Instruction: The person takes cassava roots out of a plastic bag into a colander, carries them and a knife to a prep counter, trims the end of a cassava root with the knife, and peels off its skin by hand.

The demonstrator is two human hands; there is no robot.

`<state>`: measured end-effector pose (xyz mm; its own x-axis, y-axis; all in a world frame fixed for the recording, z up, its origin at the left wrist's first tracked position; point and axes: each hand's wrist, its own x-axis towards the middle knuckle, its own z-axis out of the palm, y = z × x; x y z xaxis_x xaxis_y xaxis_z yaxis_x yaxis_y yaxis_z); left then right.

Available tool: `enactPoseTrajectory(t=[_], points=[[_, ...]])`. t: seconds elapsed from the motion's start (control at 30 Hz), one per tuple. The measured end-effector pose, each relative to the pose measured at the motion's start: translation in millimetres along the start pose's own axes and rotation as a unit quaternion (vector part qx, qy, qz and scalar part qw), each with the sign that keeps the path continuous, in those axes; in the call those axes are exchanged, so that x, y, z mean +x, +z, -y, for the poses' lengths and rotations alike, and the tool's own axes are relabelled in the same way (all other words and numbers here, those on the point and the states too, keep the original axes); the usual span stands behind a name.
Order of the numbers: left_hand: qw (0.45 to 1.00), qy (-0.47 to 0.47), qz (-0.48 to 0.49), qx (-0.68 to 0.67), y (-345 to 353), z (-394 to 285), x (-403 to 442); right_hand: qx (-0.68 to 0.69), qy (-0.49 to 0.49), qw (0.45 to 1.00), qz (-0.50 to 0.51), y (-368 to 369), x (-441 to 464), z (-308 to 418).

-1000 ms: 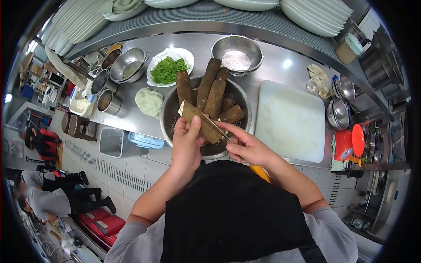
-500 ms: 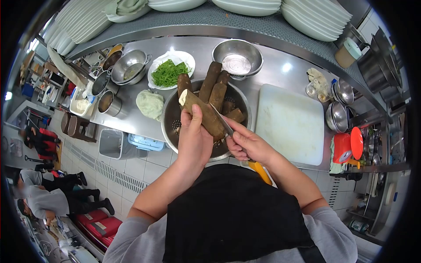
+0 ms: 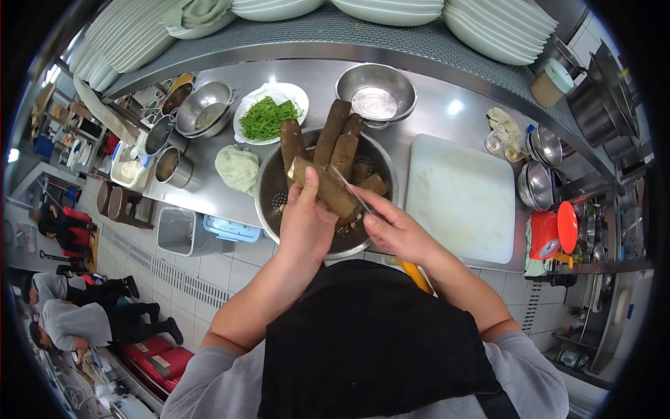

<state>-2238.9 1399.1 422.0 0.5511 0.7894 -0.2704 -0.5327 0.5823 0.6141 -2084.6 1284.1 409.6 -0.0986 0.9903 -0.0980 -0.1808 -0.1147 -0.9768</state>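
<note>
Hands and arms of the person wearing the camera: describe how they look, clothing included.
The left hand and right hand are ungloved, with no ring or watch visible. The forearms are bare up to about the elbows, where loose grey fabric begins: left sleeve, right sleeve. A plain black apron covers the front.

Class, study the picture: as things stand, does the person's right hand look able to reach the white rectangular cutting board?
Probably yes: the right hand is near the white rectangular cutting board, with nothing seen between them. It holds a metal-bladed knife, though, so grasping would likely need that set down.
</note>
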Motion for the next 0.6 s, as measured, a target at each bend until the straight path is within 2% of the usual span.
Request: enactPoseTrajectory(t=[0.1, 0.2, 0.33, 0.43, 0.5, 0.53, 0.6], points=[[0.998, -0.047, -0.043, -0.002, -8, 6, 3, 0.055, 0.024, 0.998, 0.015, -5, 1, 5], [0.995, -0.093, -0.022, -0.011, -17, 8, 4, 0.101, 0.031, 0.993, 0.048, -6, 1, 3], [0.994, -0.104, -0.021, -0.005, -23, 12, 3, 0.14, 0.059, 0.987, 0.058, -6, 2, 4], [0.993, -0.105, -0.058, 0.0, -17, 9, -1, 0.129, 0.053, 0.989, 0.05, -4, 0, 3], [0.994, -0.101, -0.047, 0.0, -16, 7, -4, 0.02, 0.012, 1.0, -0.001, -1, -4, 6], [0.994, -0.101, -0.048, 0.0, -17, 6, -4, 0.02, 0.012, 1.0, 0.0, -1, -6, 7], [0.992, -0.117, -0.045, 0.005, -19, 2, -5, -0.186, -0.043, 0.981, -0.038, 0, -9, 11]])
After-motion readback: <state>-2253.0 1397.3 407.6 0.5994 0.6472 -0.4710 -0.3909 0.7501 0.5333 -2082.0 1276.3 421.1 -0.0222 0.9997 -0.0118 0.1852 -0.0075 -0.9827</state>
